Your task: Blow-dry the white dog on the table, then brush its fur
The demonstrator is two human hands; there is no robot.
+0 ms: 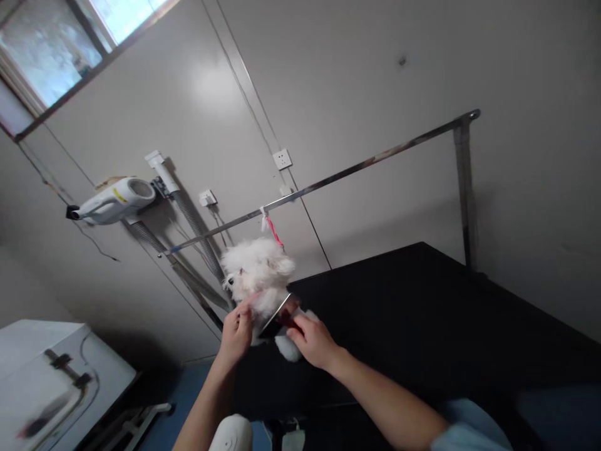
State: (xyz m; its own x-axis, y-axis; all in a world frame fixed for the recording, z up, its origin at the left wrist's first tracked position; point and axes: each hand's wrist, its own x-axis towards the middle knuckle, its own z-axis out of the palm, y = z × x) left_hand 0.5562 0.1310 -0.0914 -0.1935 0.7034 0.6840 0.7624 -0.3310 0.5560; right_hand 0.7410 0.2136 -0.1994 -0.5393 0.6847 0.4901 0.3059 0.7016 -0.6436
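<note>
A fluffy white dog [256, 266] is at the left end of a black grooming table [389, 313], its head turned left. A pink lead [274, 232] runs down from the rail above to behind its head. My left hand [237, 332] is closed at the dog's chest, fingers pinching the fur there; whether a leg is also in the grip is hidden. In my right hand [313, 339] is a dark red slicker brush [283, 313] with a silvery edge, held against the fur on the dog's chest and shoulder.
A metal grooming rail [361, 166] spans above the table on an upright post [464, 194]. A white dryer [115, 202] with grey hoses hangs on the left wall. At lower left stands a white tub [56, 369]. A white rounded object [232, 432] is at the bottom edge.
</note>
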